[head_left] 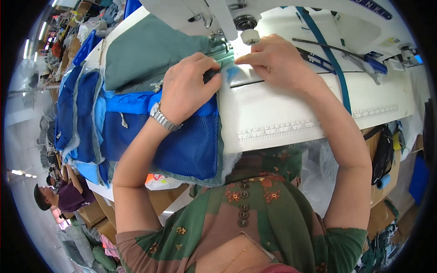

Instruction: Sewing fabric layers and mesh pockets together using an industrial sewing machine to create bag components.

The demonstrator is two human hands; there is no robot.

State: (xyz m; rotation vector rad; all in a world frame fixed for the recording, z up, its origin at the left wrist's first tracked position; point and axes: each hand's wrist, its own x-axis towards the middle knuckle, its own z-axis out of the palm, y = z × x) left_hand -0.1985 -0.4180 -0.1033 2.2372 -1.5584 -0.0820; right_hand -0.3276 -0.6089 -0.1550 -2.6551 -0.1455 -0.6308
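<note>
A sewing machine stands at the top, and both my hands are beside its needle area. Under it lies a sewn piece: a grey-green fabric panel joined to blue mesh pockets with grey edging. My left hand is closed on this piece, left of the needle. A small dark thing shows between thumb and fingers; its kind is unclear. My right hand is closed just right of the needle, its index fingertip against the fabric edge. What its fingers hold, if anything, is hidden. The needle is hard to see.
A teal strap crosses the white table. Scissors and other long tools lie right of my right hand. A printed ruler runs along the near edge. Another person is far left, near cardboard boxes.
</note>
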